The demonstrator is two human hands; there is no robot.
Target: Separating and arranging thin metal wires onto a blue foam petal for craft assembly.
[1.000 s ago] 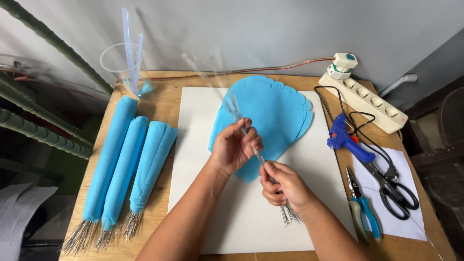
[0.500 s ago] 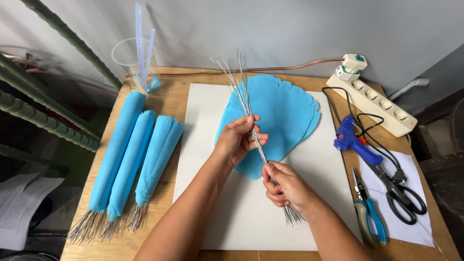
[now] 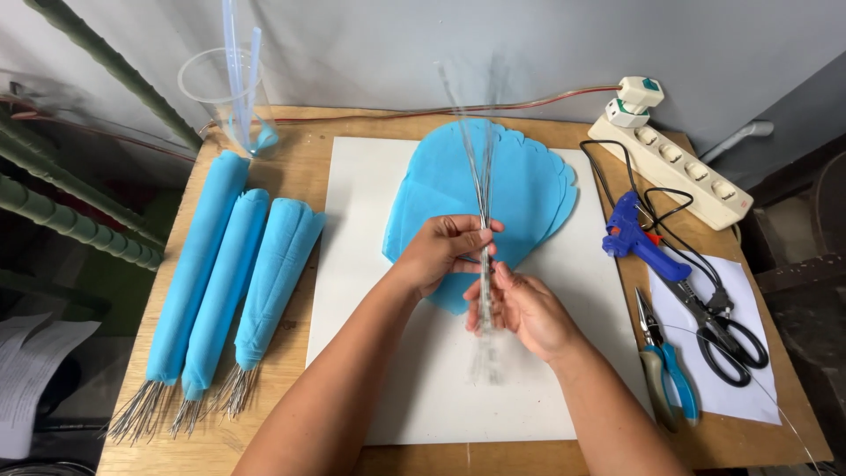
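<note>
A bundle of thin grey metal wires [image 3: 482,189] is gripped upright at frame centre by the left hand [image 3: 441,251] and right hand [image 3: 520,308], above a stack of blue fan-shaped paper sheets [image 3: 520,189] laid on a white rectangular board [image 3: 352,264].

Blue glue gun [image 3: 636,236], scissors [image 3: 724,330], pliers [image 3: 663,361] — power strip [image 3: 671,160] behind, on the table [image 3: 300,167].

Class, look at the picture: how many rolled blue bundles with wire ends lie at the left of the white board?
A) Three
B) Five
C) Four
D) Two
A: three rolled blue bundles lie side by side on the wooden table, left of the white board, each with wires sticking out at its near end.
</note>
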